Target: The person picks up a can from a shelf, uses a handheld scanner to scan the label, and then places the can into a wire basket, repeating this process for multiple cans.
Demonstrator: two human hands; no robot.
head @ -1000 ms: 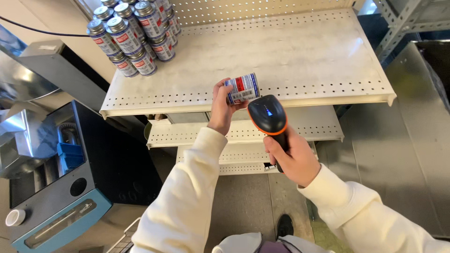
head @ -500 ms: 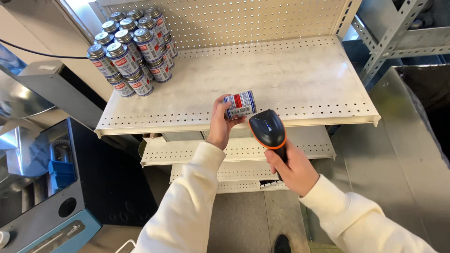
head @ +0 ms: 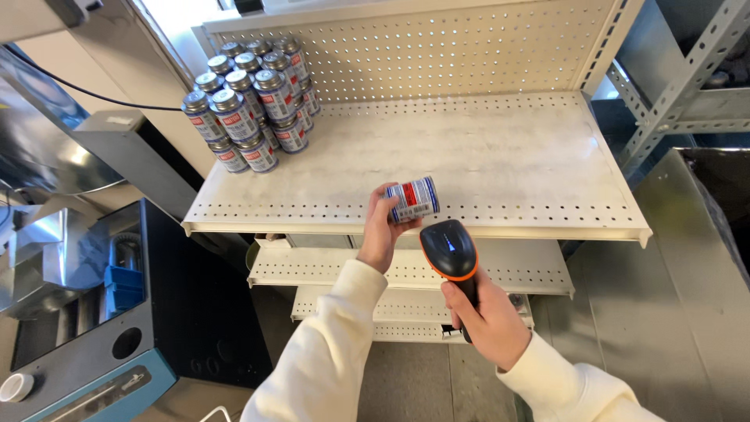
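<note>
Centre frame, the left hand (head: 380,234) is pinching a small can (head: 412,199) while the right hand (head: 488,320) is gripping a handheld scanner (head: 449,250) just beneath it; the scanning step seems underway.

Stacked cans (head: 248,109) at shelf (head: 500,156) back left, scanner (head: 449,252) below held can (head: 412,199)

One held can (head: 412,199), one scanner (head: 449,252) – three shelves (head: 500,168)
</note>
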